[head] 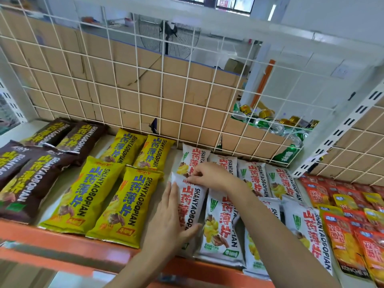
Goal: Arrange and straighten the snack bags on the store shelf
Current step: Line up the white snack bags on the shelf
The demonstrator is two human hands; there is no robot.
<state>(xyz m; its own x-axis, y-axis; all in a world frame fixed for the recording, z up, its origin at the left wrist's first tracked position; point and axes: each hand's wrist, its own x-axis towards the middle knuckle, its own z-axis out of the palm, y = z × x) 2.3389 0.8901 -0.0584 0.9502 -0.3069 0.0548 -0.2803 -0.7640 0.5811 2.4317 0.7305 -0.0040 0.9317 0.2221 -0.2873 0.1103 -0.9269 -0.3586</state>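
Yellow bags (93,194) and brown bags (31,179) at 9 o'clock look squared in rows. White bags (253,177) at 3 o'clock of them overlap and sit skewed, so that part's left to do. Left hand (170,221) is flat with straight fingers, pressing the 9 o'clock edge of the front white bag (192,206). Right hand (209,175) pinches its 12 o'clock end.

1. Left forearm (135,265): bare, comes in from the bottom edge and angles up and to the right.
2. Left hand (168,217): back facing up, fingers straight and together, pointing away from the body. The thumb is spread to the right and rests on the white bag (192,204).
3. Right forearm (280,235): bare, comes in from the lower right and reaches up and to the left.
4. Right hand (207,175): palm down, fingers curled, fingertips pinching the far end of the same bag.
5. The hands are near each other, the right one farther out.
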